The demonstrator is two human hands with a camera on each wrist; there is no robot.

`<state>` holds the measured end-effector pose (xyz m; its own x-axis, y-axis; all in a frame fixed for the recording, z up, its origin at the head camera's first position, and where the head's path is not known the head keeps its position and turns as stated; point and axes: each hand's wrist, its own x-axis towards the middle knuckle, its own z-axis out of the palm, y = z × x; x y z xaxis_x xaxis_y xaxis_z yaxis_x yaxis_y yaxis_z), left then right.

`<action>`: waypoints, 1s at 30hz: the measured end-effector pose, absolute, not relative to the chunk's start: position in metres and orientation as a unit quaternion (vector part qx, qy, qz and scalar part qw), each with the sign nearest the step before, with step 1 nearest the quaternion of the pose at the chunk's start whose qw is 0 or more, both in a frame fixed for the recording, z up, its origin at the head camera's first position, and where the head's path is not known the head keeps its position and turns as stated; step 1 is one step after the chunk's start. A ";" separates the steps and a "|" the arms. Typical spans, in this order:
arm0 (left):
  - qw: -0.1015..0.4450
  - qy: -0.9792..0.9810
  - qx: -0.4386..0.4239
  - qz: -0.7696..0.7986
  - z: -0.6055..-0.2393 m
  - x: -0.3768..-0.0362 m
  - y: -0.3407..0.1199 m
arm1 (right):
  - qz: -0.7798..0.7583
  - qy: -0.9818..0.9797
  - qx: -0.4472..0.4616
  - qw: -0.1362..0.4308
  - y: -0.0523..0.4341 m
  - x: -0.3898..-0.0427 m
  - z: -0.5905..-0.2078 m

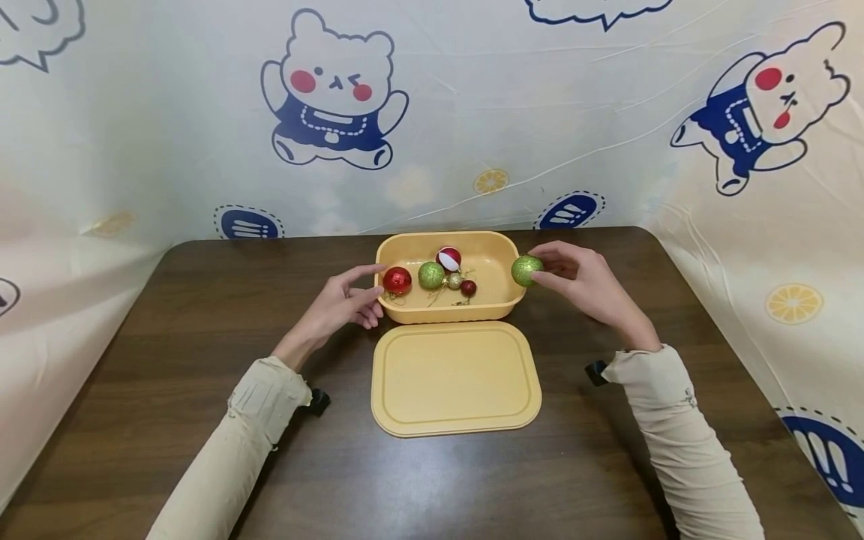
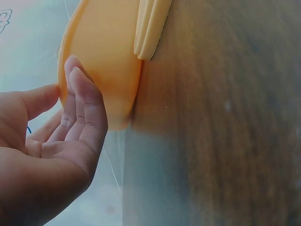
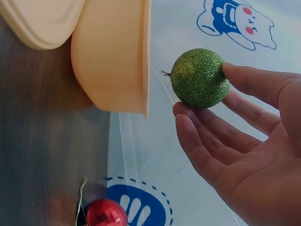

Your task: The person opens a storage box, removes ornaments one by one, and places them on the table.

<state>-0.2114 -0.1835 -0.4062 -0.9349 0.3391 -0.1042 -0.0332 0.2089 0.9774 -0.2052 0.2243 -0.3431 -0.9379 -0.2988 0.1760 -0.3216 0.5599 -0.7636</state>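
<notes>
My right hand (image 1: 586, 283) pinches a glittery green bauble (image 1: 526, 271) just off the right end of a yellow box (image 1: 451, 313). In the right wrist view, the bauble's small hook points toward the box. At the opposite end, my left hand (image 1: 340, 301) has its loosely bent fingertips by the rim, and no bauble shows between them in the left wrist view. Inside the box lie a shiny red bauble (image 1: 397, 280), another green bauble (image 1: 430, 275), a red-and-white bauble (image 1: 448, 259), a small gold bauble (image 1: 454, 280) and a small dark red bauble (image 1: 469, 288).
A flat yellow lid (image 1: 456, 379) lies on the brown table (image 1: 432, 487) in front of the box. Another red bauble (image 3: 106, 214) with a gold string shows at the bottom of the right wrist view. A printed cloth (image 1: 432, 112) hangs behind the table.
</notes>
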 end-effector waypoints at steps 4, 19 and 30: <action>0.149 0.764 0.102 0.620 -0.407 -0.212 -0.184 | 0.421 -0.892 0.163 0.016 0.233 -0.205 -0.341; 0.147 0.764 0.104 0.620 -0.409 -0.214 -0.185 | 0.391 -0.912 0.116 0.033 0.267 -0.204 -0.338; 0.150 0.763 0.101 0.620 -0.408 -0.212 -0.184 | 0.383 -0.916 0.114 0.039 0.285 -0.203 -0.352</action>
<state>-0.2123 -0.1839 -0.4081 -0.9349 0.3395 -0.1037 -0.0322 0.2098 0.9772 -0.2033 0.2851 -0.3522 -0.9709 -0.1787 0.1593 -0.2389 0.6802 -0.6930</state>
